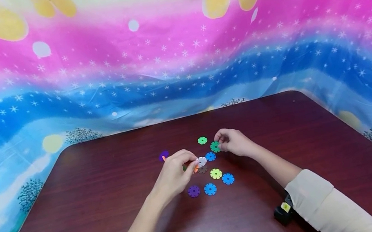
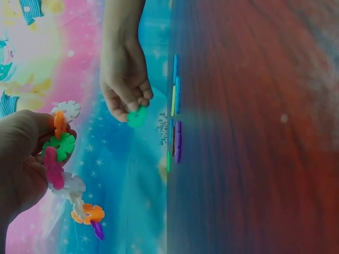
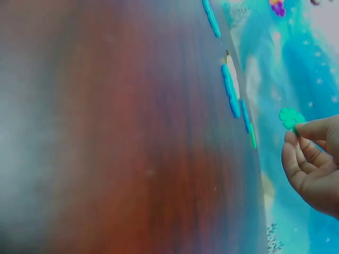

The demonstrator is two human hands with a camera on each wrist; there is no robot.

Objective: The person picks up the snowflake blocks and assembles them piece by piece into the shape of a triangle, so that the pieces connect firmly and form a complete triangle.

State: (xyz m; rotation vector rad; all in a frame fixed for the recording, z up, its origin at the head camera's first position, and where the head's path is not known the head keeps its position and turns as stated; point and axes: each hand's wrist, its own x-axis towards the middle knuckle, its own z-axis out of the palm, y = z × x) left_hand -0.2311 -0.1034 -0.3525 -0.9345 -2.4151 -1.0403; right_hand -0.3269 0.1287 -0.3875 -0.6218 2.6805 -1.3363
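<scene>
My left hand (image 1: pixel 174 175) pinches a chain of slotted snowflake discs near one end, where a white disc (image 2: pixel 72 109) and an orange disc (image 2: pixel 59 123) join. Along the chain follow a green disc (image 2: pixel 63 146), a pink disc (image 2: pixel 53 168), white discs, another orange disc (image 2: pixel 89 214) and a purple disc (image 2: pixel 97 230) at the far end. Between thumb and fingers, my right hand (image 1: pixel 237 142) holds a single green disc (image 3: pixel 289 117) above the table, to the right of the chain and apart from it. In the head view the left hand hides much of the chain.
On the dark red table (image 1: pixel 113 211) lie several loose discs: light green (image 1: pixel 202 140), blue (image 1: pixel 210 156), brown (image 1: pixel 203 170), yellow-green (image 1: pixel 216 173) and purple (image 1: pixel 194 191), with more blue ones in front. A patterned curtain (image 1: pixel 161 58) hangs behind and beside the table.
</scene>
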